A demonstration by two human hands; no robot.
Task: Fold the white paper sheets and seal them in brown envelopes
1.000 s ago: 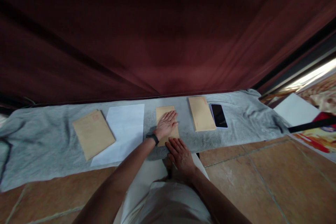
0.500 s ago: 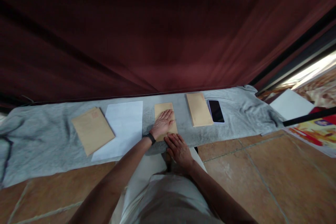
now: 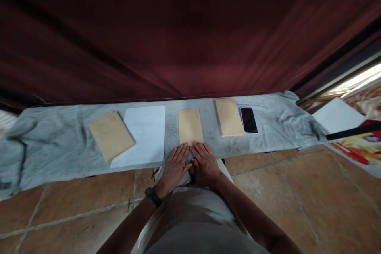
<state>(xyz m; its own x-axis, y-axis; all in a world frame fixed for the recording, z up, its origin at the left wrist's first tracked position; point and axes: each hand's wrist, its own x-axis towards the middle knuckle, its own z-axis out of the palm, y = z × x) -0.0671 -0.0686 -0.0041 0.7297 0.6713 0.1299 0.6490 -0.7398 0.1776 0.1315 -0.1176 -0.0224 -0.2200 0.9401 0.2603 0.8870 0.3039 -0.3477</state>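
Note:
A brown paper envelope (image 3: 190, 126) lies flat on the grey cloth right in front of me, its long side pointing away. My left hand (image 3: 176, 162) rests with outstretched fingers on the envelope's near edge, a dark band on that wrist. Beside it my right hand (image 3: 205, 161) lies on the same edge, fingers also flat and nearly touching the left ones. To the right sits a stack of brown envelopes (image 3: 229, 117). On the left, more brown envelopes (image 3: 111, 135) lie at a slant, partly over white paper (image 3: 145, 135).
A phone (image 3: 249, 120) lies right of the envelope stack. The grey cloth (image 3: 65, 139) covers a long narrow surface against a dark red curtain (image 3: 190, 47). At far right are a white sheet (image 3: 338, 115), a dark bar and a colourful printed sheet (image 3: 357, 151). Tiled floor shows below.
My left hand has drawn back from the middle of the envelope to its near edge, beside my right hand. The envelope's face is now mostly uncovered. The view has shifted slightly.

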